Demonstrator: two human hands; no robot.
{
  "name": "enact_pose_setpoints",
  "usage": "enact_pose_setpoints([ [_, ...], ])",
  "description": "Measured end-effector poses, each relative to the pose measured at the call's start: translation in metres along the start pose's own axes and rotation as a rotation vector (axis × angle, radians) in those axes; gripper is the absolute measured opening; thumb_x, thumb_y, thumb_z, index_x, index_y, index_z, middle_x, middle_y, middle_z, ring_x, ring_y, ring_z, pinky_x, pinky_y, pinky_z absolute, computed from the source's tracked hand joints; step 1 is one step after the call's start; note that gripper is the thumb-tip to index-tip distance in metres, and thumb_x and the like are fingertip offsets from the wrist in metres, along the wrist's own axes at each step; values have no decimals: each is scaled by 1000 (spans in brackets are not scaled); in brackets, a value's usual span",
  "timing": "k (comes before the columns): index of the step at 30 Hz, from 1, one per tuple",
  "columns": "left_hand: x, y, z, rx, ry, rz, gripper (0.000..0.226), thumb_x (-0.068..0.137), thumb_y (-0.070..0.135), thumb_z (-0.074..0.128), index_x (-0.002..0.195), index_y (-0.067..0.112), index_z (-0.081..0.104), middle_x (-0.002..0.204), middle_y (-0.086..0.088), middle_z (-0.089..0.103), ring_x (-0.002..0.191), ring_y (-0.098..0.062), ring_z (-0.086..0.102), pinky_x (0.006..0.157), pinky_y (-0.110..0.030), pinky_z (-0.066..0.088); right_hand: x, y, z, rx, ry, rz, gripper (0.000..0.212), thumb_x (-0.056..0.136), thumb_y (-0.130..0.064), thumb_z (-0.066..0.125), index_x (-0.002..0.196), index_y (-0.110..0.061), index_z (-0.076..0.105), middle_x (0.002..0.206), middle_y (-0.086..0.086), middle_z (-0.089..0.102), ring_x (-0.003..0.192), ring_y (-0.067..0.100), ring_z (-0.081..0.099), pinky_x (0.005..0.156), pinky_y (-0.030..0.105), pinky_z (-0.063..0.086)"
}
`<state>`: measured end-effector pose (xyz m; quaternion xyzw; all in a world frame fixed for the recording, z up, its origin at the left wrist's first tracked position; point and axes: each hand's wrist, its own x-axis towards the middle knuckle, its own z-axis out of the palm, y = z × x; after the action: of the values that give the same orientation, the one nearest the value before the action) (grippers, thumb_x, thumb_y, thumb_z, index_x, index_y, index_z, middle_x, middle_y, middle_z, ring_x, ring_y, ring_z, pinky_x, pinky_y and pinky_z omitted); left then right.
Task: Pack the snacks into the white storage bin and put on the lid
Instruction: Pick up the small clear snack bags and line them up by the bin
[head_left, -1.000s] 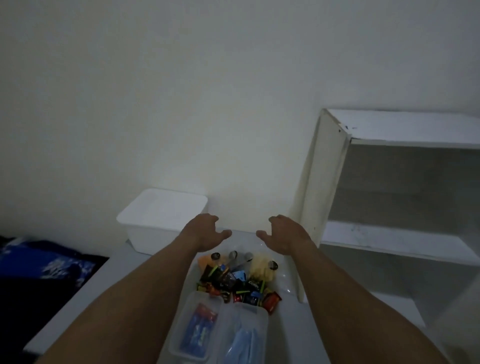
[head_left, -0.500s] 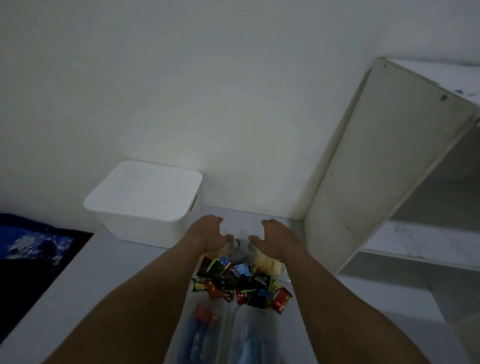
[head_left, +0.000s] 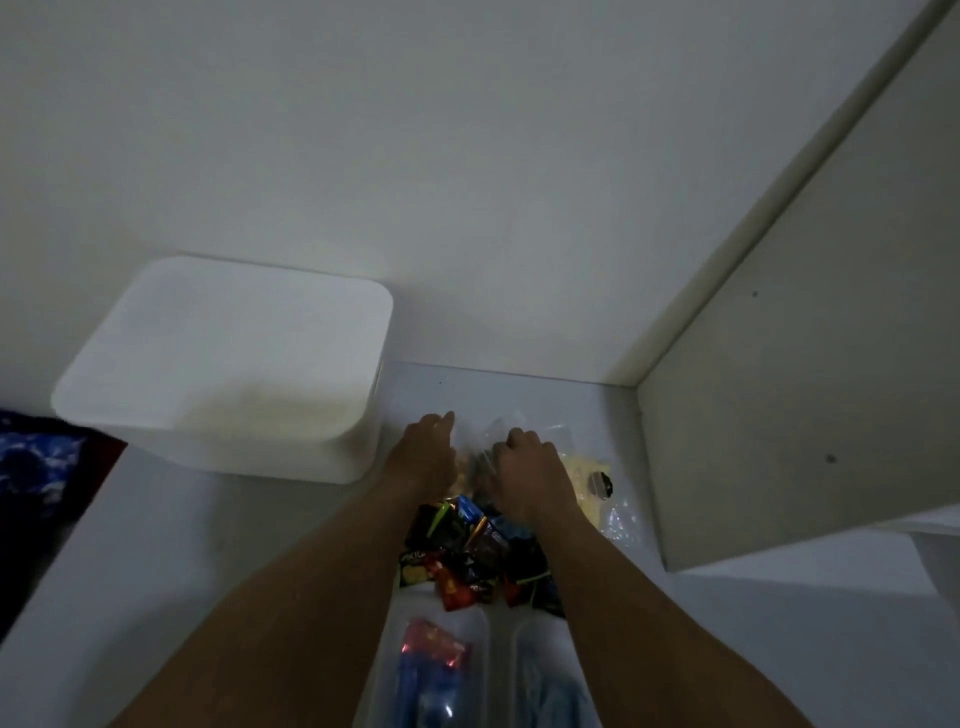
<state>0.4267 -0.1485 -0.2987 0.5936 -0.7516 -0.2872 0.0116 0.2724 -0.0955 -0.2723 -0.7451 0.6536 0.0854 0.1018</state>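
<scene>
White bench (head_left: 156, 545), 2 hands out.
Left hand (head_left: 428, 447) straight-fingered, right hand (head_left: 527, 460) curled over a clear bag (head_left: 498, 431), grip unclear; snacks (head_left: 467, 545) under both wrists, white storage bin (head_left: 223, 364) left of them.

Surface: a flat, pale white tabletop (head_left: 208, 545) that runs from the near left edge to the far wall.
Far left: a white, round-cornered plastic storage bin (head_left: 234, 457) stands by the wall with its flat white lid (head_left: 223, 353) on.
Middle: a heap of small foil snack packets (head_left: 467, 545) in black, red, blue and green.
Far middle: a clear crinkled plastic bag (head_left: 501, 428), with a pale yellow wrapped packet (head_left: 584, 475) just to its right.
Near middle: two clear plastic tubs (head_left: 431, 670) sit side by side. They are blurred and their contents look blue and red.
Right: a tall white wooden shelf panel (head_left: 779, 389) meets the surface.
</scene>
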Motion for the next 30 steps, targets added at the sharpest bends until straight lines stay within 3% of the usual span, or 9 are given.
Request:
enact_pose_setpoints([
  [3,13,-5,7,-51,-24,-43,64,96,11,47,154,15,22,153,-9,36,136,-31,37,108,-45,40,7,-2,6,-6,-15,46,35,91,-20,56,123,-6,56,125,14,53,118,31,46,97,42,40],
  [6,20,-5,11,-53,14,-63,53,97,17,45,148,18,34,139,-12,51,126,-34,47,102,-46,44,12,-1,11,72,0,84,31,86,-8,61,118,-7,58,121,13,56,117,31,48,95,40,42],
  [12,13,2,9,-201,188,-68,33,93,13,53,126,17,54,119,-12,54,103,-30,57,88,-42,52,9,-3,9,657,71,377,4,89,-18,60,90,-17,64,89,0,68,83,20,64,73,32,54],
  [16,-2,22,-8,-271,294,-48,19,93,6,52,108,16,55,107,-7,54,90,-23,55,77,-33,50,-4,1,-8,877,156,433,7,88,-17,58,85,-18,64,82,-3,67,76,14,63,66,29,53],
  [20,-26,43,-34,-361,370,-22,19,90,-1,52,95,17,53,98,-5,59,88,-21,57,69,-28,40,-23,5,-37,991,227,403,6,88,-14,61,86,-18,65,82,-5,65,78,15,61,58,23,42],
  [26,-72,67,-72,-507,435,-32,10,94,9,49,90,19,51,93,-8,65,85,-26,61,70,-32,45,-53,9,-91,1040,336,287,8,92,-14,62,89,-18,69,92,0,70,84,16,63,71,26,46],
  [30,-104,89,-101,-599,457,-30,8,90,11,51,87,16,57,92,-6,69,88,-24,63,74,-31,46,-82,12,-136,997,426,186,6,94,-16,62,93,-16,68,91,-3,67,85,14,61,68,22,42],
])
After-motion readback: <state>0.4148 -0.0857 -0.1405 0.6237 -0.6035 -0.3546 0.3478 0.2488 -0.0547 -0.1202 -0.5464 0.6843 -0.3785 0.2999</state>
